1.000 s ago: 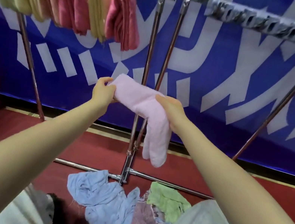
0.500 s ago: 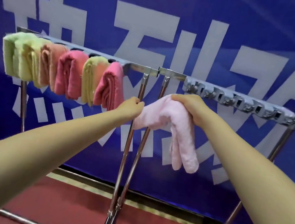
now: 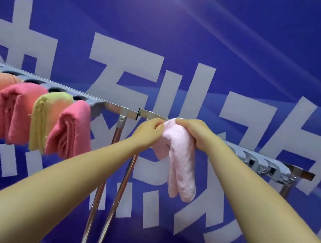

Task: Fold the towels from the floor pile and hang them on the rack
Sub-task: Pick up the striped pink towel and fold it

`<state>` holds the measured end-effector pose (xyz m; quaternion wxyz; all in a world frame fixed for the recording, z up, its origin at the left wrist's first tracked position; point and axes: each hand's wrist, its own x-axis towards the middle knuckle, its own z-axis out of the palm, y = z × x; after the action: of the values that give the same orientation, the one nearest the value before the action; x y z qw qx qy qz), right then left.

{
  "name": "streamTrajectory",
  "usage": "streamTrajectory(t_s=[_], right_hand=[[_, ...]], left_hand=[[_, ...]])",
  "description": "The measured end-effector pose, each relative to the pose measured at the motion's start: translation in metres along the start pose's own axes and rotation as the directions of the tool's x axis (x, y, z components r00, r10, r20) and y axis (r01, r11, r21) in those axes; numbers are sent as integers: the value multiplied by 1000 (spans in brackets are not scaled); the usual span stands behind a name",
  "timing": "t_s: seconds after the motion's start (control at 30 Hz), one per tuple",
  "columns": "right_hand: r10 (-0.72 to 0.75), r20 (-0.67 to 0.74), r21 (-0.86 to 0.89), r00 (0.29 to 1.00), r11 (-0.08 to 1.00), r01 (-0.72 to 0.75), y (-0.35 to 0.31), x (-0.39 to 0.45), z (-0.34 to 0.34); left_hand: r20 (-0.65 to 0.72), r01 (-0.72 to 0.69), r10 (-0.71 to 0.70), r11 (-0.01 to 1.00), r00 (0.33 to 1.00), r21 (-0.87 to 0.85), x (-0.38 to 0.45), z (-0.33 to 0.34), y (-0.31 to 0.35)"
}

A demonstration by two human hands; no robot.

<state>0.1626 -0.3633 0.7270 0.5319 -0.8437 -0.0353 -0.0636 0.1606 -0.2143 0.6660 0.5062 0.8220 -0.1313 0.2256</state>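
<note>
The pale pink towel (image 3: pixel 179 156), folded and draped at the rack (image 3: pixel 152 116) rail, looks light, limp and soft (best held at the fold), with the left hand (image 3: pixel 150 131) pinching its edge and the right hand (image 3: pixel 194 130) gripping its top.

Single head-worn view, wide-angle, edges bowed. Looks forward and slightly down along both forearms, which enter from the lower corners. Close to the rack (image 3: pixel 131 112), whose top bar crosses mid-frame from left edge down toward the right. Blue banner (image 3: pixel 191 41) fills the upper half and background. No second view to compare.
</note>
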Motion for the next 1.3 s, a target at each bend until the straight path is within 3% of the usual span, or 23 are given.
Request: streamTrajectory(t_s=[0.2, 0.4, 0.6, 0.67, 0.8, 0.87, 1.03, 1.1, 1.23, 1.3], right_hand=[[-59, 22, -13, 998, 998, 59, 2, 38, 7], [-142, 66, -258, 988, 954, 155, 19, 40, -4], [-213, 106, -297, 971, 925, 236, 22, 52, -1], [-230, 82, -296, 970, 924, 244, 25, 60, 2], [-404, -87, -525, 911, 795, 303, 28, 70, 8], [-438, -101, -554, 893, 770, 315, 29, 65, 12], [-454, -58, -541, 889, 763, 354, 36, 47, 14], [-464, -30, -517, 885, 765, 384, 37, 37, 12], [-492, 77, -478, 867, 745, 465, 40, 18, 11], [-498, 60, -471, 865, 750, 464, 44, 16, 13]], left_hand=[[-92, -11, 0, 993, 996, -115, 30, 4, -18], [-4, 3, -3, 995, 1000, -105, 36, 10, -32], [18, -20, 21, 998, 1000, -64, 42, 18, -41], [26, -33, 34, 999, 999, -28, 44, 22, -43], [171, 45, -26, 993, 985, -112, 43, 31, -47], [204, 61, -47, 996, 978, -65, 43, 36, -51], [55, 60, -52, 983, 997, -172, 33, 46, -63], [-1, 36, -36, 991, 999, -129, 28, 49, -73], [5, 89, -89, 991, 996, -102, 23, 57, -84], [11, 61, -60, 994, 998, -87, 20, 58, -79]])
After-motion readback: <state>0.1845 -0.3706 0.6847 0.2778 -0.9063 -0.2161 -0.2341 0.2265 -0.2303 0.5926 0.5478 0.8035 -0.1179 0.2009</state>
